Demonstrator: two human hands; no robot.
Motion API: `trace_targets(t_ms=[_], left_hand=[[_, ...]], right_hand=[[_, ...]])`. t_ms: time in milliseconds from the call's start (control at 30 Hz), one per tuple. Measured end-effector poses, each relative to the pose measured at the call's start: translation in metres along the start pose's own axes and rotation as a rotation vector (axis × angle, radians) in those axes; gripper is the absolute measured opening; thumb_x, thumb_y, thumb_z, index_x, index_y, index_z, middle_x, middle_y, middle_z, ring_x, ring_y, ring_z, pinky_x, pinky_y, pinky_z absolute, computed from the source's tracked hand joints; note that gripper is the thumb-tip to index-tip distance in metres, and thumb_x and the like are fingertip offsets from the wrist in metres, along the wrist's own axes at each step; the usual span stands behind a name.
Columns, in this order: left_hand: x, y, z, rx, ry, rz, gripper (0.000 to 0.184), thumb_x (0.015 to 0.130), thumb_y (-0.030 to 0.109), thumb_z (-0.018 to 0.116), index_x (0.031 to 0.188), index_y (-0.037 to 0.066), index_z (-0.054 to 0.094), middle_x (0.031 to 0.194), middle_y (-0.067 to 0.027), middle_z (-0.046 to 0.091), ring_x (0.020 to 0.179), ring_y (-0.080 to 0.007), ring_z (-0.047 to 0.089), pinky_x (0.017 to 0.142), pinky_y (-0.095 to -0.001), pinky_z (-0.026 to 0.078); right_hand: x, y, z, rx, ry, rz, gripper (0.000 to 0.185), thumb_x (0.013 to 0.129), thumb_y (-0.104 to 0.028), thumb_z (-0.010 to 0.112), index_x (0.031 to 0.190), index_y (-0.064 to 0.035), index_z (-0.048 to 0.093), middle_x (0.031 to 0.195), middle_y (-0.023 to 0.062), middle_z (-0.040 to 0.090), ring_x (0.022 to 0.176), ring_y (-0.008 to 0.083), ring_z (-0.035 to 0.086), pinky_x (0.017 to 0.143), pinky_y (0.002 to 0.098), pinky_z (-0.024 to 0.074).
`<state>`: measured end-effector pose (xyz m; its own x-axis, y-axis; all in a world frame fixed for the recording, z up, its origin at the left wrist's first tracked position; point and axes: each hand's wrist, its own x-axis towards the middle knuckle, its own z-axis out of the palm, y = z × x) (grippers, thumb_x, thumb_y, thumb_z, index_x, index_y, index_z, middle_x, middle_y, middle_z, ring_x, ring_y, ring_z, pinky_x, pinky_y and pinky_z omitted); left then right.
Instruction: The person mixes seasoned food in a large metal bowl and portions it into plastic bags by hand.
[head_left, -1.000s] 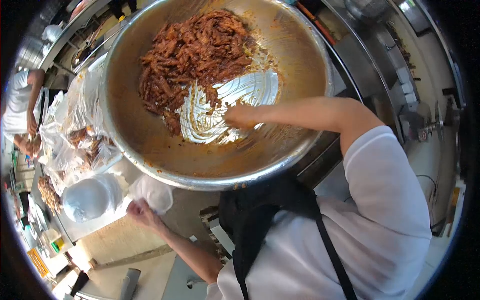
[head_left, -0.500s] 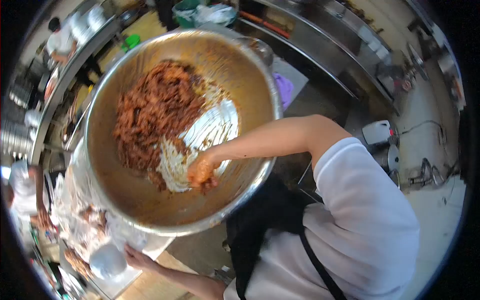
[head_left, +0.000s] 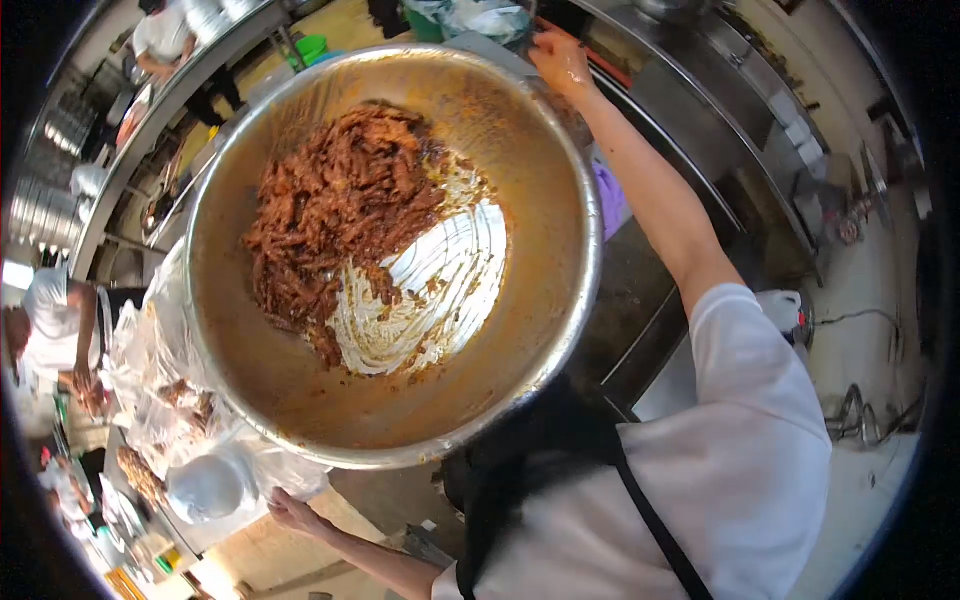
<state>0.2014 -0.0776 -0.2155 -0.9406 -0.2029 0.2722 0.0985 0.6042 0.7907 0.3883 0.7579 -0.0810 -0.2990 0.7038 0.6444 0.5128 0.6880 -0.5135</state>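
A large metal bowl holds a heap of red-brown sauced meat strips. A smeared bare patch of metal shows beside the heap. My right hand, stained orange, is beyond the bowl's far right rim, its fingers partly spread and nothing visible in them. Low on the left, my left hand is beside clear plastic bagging, with its fingers loosely extended. Whether it touches the plastic is unclear. Close to it lies a rounded pale plastic bundle.
Behind the bowl is a green bin with plastic in it. A steel counter runs along the right, and a purple cloth lies by the bowl. Co-workers stand at the left, near shelves of stacked metalware.
My right hand has left the inside of the bowl and moved up past its far right rim. The meat heap looks much the same. My left hand remains low beside the plastic.
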Motion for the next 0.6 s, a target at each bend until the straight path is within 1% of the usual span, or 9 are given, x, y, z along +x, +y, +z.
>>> trace_targets(t_ms=[67, 200, 233, 267, 300, 367, 433, 533, 600], left_hand=[[-0.01, 0.041, -0.001, -0.083, -0.013, -0.174, 0.041, 0.089, 0.033, 0.062, 0.098, -0.006, 0.052, 0.078, -0.0079, 0.054, 0.072, -0.0182, 0.045, 0.067, -0.0367, 0.042], [-0.015, 0.077, 0.001, 0.005, -0.109, -0.231, 0.043, 0.089, 0.036, 0.063, 0.099, -0.004, 0.052, 0.078, -0.0076, 0.053, 0.069, -0.0164, 0.046, 0.058, -0.0332, 0.04], [-0.013, 0.063, -0.001, 0.044, -0.125, -0.182, 0.043, 0.09, 0.037, 0.061, 0.101, -0.004, 0.054, 0.078, -0.0075, 0.054, 0.069, -0.0156, 0.047, 0.058, -0.0315, 0.04], [-0.017, 0.069, -0.003, 0.044, -0.133, -0.198, 0.043, 0.09, 0.037, 0.061, 0.102, -0.004, 0.054, 0.079, -0.0078, 0.055, 0.07, -0.0156, 0.048, 0.059, -0.0318, 0.041], [-0.025, 0.083, -0.003, 0.048, -0.141, -0.219, 0.043, 0.09, 0.038, 0.061, 0.102, -0.004, 0.054, 0.08, -0.008, 0.056, 0.07, -0.0157, 0.049, 0.06, -0.0321, 0.042], [-0.039, 0.08, -0.004, -0.053, -0.132, -0.212, 0.042, 0.091, 0.037, 0.06, 0.102, -0.003, 0.054, 0.082, -0.0089, 0.057, 0.073, -0.0158, 0.051, 0.062, -0.0324, 0.043], [-0.046, 0.078, -0.007, -0.038, -0.122, -0.256, 0.043, 0.091, 0.037, 0.06, 0.103, -0.003, 0.054, 0.086, -0.0091, 0.058, 0.075, -0.0161, 0.052, 0.063, -0.0317, 0.043], [-0.055, 0.063, -0.018, -0.111, -0.1, -0.29, 0.042, 0.09, 0.037, 0.061, 0.105, -0.002, 0.053, 0.09, -0.0089, 0.058, 0.076, -0.0164, 0.053, 0.063, -0.0303, 0.044], [-0.06, 0.05, -0.028, -0.12, -0.066, -0.323, 0.042, 0.09, 0.036, 0.061, 0.107, -0.001, 0.052, 0.093, -0.0087, 0.058, 0.077, -0.0162, 0.053, 0.062, -0.0292, 0.043]], right_hand=[[-0.007, -0.072, 0.011, 0.198, -0.219, -0.012, 0.023, 0.085, -0.021, 0.063, 0.102, -0.0051, 0.067, 0.095, 0.0108, 0.07, 0.087, 0.0175, 0.066, 0.074, 0.0293, 0.0503], [-0.076, -0.115, 0.097, 0.126, -1.201, -0.334, 0.016, 0.08, -0.013, 0.06, 0.094, -0.0095, 0.068, 0.086, 0.0093, 0.069, 0.076, 0.0221, 0.064, 0.072, 0.0359, 0.0514], [-0.103, -0.116, 0.123, 0.059, -1.282, -0.659, 0.018, 0.078, -0.008, 0.06, 0.093, -0.0107, 0.07, 0.084, 0.0096, 0.07, 0.077, 0.0247, 0.065, 0.074, 0.0384, 0.0516], [-0.134, -0.127, 0.14, -0.252, -1.319, -0.673, 0.023, 0.078, -0.009, 0.061, 0.101, -0.0101, 0.067, 0.103, 0.0102, 0.068, 0.09, 0.0277, 0.064, 0.077, 0.0422, 0.0523], [-0.172, -0.126, 0.148, -0.056, -1.071, -0.689, 0.028, 0.071, -0.011, 0.064, 0.099, -0.0069, 0.066, 0.087, 0.016, 0.064, 0.089, 0.0348, 0.062, 0.076, 0.0438, 0.0523], [-0.227, -0.164, 0.137, -0.18, -1.138, -0.476, 0.043, 0.077, -0.01, 0.064, 0.119, -0.0052, 0.055, 0.114, 0.0202, 0.056, 0.106, 0.0385, 0.055, 0.085, 0.0441, 0.0516], [-0.278, -0.184, 0.132, -0.063, -1.177, -0.64, 0.044, 0.079, -0.014, 0.063, 0.121, -0.0051, 0.054, 0.112, 0.0211, 0.059, 0.107, 0.0371, 0.056, 0.086, 0.0428, 0.0515], [-0.268, -0.225, 0.086, 0.063, -1.53, -0.59, 0.032, 0.08, -0.016, 0.065, 0.109, -0.004, 0.06, 0.104, 0.0188, 0.06, 0.1, 0.0338, 0.059, 0.084, 0.045, 0.0503], [-0.242, -0.213, 0.103, -0.138, -1.492, -0.4, 0.032, 0.079, -0.012, 0.064, 0.11, -0.0066, 0.062, 0.105, 0.0179, 0.063, 0.1, 0.0355, 0.06, 0.079, 0.0431, 0.0534]])
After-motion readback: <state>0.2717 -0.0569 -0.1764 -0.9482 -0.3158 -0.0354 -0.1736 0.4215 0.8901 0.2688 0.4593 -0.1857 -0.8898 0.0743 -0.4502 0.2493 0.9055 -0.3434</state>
